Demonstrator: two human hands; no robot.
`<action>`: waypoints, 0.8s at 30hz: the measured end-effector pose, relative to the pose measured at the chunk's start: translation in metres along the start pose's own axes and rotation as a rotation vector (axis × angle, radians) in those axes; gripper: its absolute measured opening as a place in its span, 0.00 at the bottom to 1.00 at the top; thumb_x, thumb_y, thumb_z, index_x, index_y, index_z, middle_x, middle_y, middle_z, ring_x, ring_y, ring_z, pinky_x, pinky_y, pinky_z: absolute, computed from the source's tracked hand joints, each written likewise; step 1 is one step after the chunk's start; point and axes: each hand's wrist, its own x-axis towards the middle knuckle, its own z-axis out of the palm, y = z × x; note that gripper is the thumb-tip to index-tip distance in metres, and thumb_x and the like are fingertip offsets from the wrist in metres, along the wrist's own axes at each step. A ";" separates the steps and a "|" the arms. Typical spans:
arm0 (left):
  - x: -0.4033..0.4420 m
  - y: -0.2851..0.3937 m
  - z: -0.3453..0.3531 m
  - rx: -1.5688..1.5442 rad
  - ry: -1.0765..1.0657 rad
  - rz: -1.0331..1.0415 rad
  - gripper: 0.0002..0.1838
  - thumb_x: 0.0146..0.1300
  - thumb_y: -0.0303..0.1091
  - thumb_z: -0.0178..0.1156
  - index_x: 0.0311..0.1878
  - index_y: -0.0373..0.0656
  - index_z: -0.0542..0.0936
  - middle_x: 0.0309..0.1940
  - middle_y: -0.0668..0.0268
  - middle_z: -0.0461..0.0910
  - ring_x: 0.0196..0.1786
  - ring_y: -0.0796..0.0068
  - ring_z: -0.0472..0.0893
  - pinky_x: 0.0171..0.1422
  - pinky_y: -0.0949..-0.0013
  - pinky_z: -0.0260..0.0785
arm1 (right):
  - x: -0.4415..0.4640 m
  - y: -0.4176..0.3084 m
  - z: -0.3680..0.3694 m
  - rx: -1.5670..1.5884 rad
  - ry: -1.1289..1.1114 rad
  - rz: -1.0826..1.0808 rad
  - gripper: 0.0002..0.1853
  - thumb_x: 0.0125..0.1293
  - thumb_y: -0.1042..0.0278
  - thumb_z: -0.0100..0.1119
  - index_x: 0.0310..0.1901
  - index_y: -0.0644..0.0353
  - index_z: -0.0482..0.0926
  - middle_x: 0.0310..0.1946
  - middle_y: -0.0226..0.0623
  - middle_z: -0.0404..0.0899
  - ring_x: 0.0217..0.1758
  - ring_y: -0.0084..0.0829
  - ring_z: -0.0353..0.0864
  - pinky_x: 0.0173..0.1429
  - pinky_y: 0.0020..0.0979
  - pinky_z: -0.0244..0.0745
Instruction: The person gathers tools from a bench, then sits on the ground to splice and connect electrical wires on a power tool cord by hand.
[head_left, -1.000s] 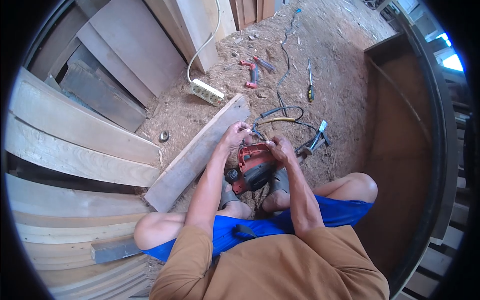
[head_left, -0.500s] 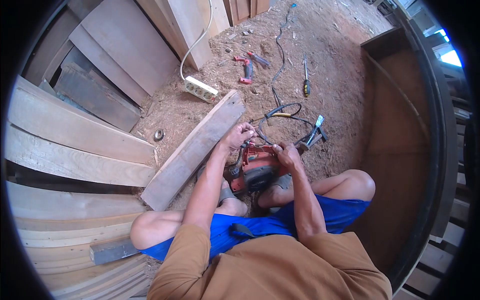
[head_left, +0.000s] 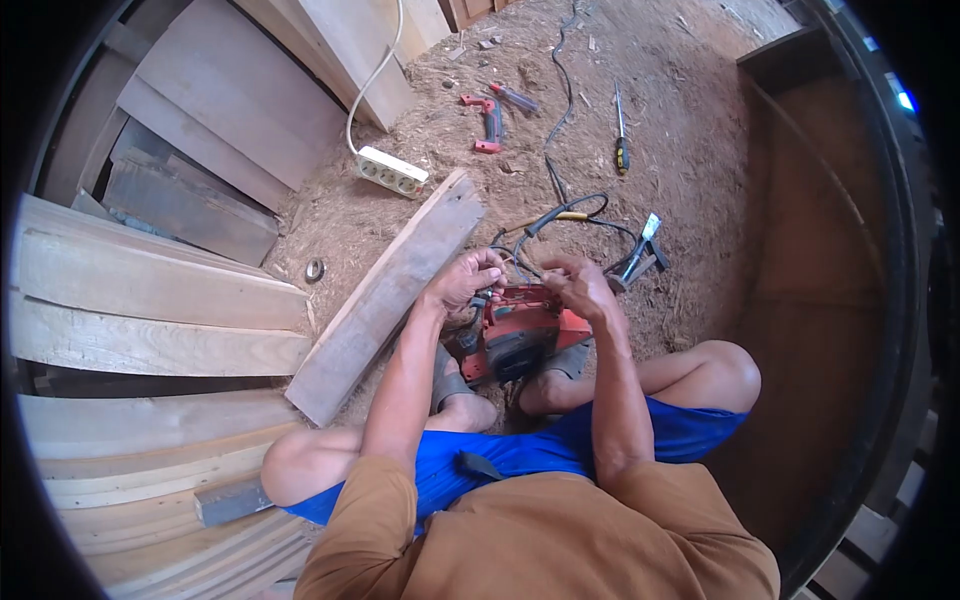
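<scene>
A red and black power tool (head_left: 520, 335) with its housing open rests between my feet. At its upper left edge, my left hand (head_left: 466, 280) has thumb and fingers pinched together near thin wires; what it grips is too small to make out. My right hand (head_left: 582, 288) is closed just above the tool's upper right, its fingertips at a thin wire or cord end that I cannot make out clearly. Beyond both hands lies a looped black cable (head_left: 565, 208) with a yellow section. A red and black handle part (head_left: 489, 124) lies farther off on the ground.
A wooden plank (head_left: 390, 295) lies left of the tool, with a white power strip (head_left: 392, 171) and a metal ring (head_left: 315, 270) nearby. Screwdrivers (head_left: 622, 150) (head_left: 514, 97) and a hammer-like tool (head_left: 637, 262) lie ahead. Stacked boards (head_left: 160, 335) line the left; a dark trough (head_left: 810, 300) stands right.
My right hand has lifted off the tool's edge and moved slightly up, its fingers now pinched above it. My left hand stays near the upper left edge. The view has shifted slightly.
</scene>
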 end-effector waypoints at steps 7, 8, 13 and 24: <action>0.000 0.009 0.014 -0.020 -0.026 0.003 0.10 0.70 0.35 0.67 0.47 0.44 0.78 0.38 0.67 0.83 0.40 0.77 0.82 0.43 0.69 0.81 | 0.005 -0.011 0.015 0.115 -0.039 0.158 0.13 0.71 0.61 0.62 0.38 0.65 0.86 0.25 0.40 0.83 0.31 0.32 0.80 0.38 0.39 0.74; -0.001 0.010 0.014 0.014 -0.013 0.006 0.10 0.70 0.35 0.67 0.48 0.44 0.78 0.38 0.67 0.83 0.39 0.77 0.82 0.42 0.70 0.80 | 0.004 -0.015 0.012 0.148 0.003 0.178 0.13 0.71 0.62 0.62 0.37 0.64 0.85 0.25 0.39 0.82 0.30 0.30 0.80 0.37 0.38 0.74; 0.001 0.008 0.011 0.148 0.031 -0.002 0.09 0.72 0.36 0.64 0.48 0.43 0.77 0.37 0.67 0.83 0.38 0.79 0.81 0.41 0.74 0.78 | 0.005 -0.013 0.005 0.174 0.049 0.167 0.13 0.73 0.62 0.59 0.35 0.62 0.84 0.23 0.30 0.79 0.27 0.22 0.75 0.33 0.31 0.70; 0.007 0.002 0.012 0.276 0.173 -0.033 0.08 0.73 0.35 0.61 0.48 0.42 0.77 0.35 0.67 0.83 0.35 0.81 0.80 0.37 0.74 0.76 | 0.007 -0.002 0.005 0.358 -0.014 0.211 0.09 0.73 0.66 0.58 0.35 0.58 0.83 0.24 0.23 0.76 0.25 0.15 0.67 0.29 0.24 0.62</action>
